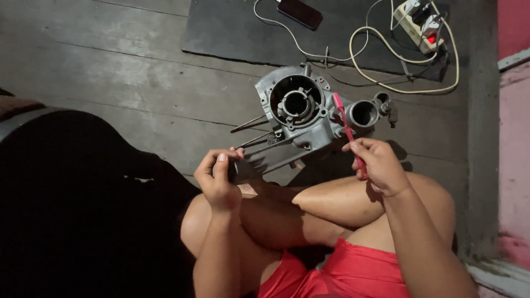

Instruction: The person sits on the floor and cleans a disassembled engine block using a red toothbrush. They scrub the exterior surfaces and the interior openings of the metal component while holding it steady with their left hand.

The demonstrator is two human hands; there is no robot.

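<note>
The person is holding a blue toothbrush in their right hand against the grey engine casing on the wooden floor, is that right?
Not quite: the toothbrush is pink-red, not blue, as the head view shows. The right hand does hold it against the grey engine casing on the wooden floor.

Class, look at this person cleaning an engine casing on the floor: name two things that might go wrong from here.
The engine casing rests partly on bare legs, steadied by only the left hand; it might slip onto them. The right hand works a red toothbrush near the power strip and cables; flicked grime might reach them.
</note>
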